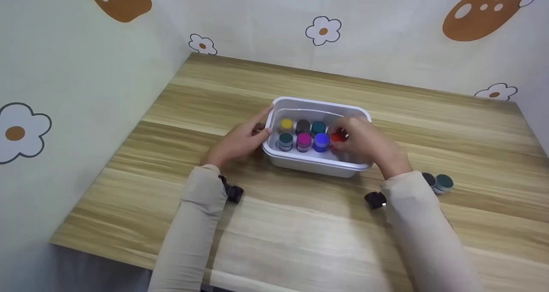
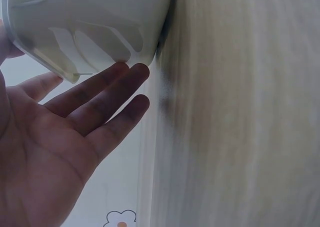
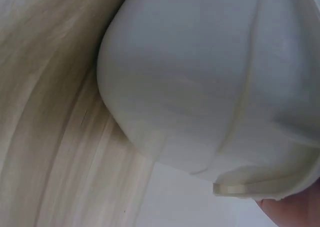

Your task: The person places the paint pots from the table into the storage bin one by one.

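Observation:
A white plastic bin (image 1: 315, 170) sits on the wooden table, holding several small paint jars with coloured tops. The front row has a dark green jar (image 1: 285, 141), a magenta jar (image 1: 303, 142) and a blue jar (image 1: 321, 142). Behind them are a yellow jar (image 1: 286, 125), a dark grey jar (image 1: 303, 127) and a teal jar (image 1: 318, 128). My right hand (image 1: 364, 139) reaches over the right rim and pinches a red paint jar (image 1: 338, 138), partly hidden by the fingers. At the bin's left end, my left hand (image 1: 240, 139) touches the wall with extended fingers (image 2: 107, 99), thumb by the rim.
Beside my right sleeve stand a black-topped jar (image 1: 428, 179) and another green-topped jar (image 1: 444, 182), on the wooden table (image 1: 291, 236). Patterned walls (image 1: 266, 34) border the table at the back and left. A small black wrist camera (image 1: 375, 200) hangs below my right wrist.

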The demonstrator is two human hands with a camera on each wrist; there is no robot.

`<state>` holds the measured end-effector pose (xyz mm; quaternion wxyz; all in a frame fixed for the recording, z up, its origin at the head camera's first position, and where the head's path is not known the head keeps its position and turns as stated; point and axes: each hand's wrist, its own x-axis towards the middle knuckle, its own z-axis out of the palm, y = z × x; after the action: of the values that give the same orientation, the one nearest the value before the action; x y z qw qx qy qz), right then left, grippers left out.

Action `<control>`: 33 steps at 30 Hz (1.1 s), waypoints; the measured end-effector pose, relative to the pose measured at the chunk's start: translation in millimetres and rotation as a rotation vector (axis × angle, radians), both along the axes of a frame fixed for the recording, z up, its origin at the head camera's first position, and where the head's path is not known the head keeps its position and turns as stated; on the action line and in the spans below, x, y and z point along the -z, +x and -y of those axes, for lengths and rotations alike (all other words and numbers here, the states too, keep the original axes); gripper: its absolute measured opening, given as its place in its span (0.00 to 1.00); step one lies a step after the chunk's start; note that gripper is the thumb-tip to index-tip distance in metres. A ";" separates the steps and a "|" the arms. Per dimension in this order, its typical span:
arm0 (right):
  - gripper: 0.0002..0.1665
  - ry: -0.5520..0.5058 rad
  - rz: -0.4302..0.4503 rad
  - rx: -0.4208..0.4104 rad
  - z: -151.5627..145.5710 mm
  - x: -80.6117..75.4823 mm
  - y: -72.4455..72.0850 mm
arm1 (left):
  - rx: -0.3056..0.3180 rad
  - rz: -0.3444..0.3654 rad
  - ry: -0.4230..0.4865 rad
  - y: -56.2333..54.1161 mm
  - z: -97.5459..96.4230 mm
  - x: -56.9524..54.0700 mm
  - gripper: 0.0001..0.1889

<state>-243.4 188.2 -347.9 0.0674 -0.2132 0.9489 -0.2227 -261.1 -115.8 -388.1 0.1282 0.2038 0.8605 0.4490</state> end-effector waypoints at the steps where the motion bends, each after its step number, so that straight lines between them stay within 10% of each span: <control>1: 0.11 0.002 -0.007 0.001 0.4 0.7 0.2 | 0.001 -0.004 -0.001 0.1 -0.2 -0.1 0.34; 23: 0.15 0.123 -0.035 0.072 5.6 8.2 8.9 | -0.002 0.014 -0.016 0.4 -0.1 -0.7 0.34; 33: 0.13 -0.116 -0.122 0.070 -13.4 -3.7 17.6 | -0.009 0.023 -0.009 0.8 0.4 -0.8 0.34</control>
<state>-225.8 201.6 -344.2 -0.0108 -0.1967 0.9436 -0.2661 -260.3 -116.2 -387.4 0.1370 0.1943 0.8620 0.4478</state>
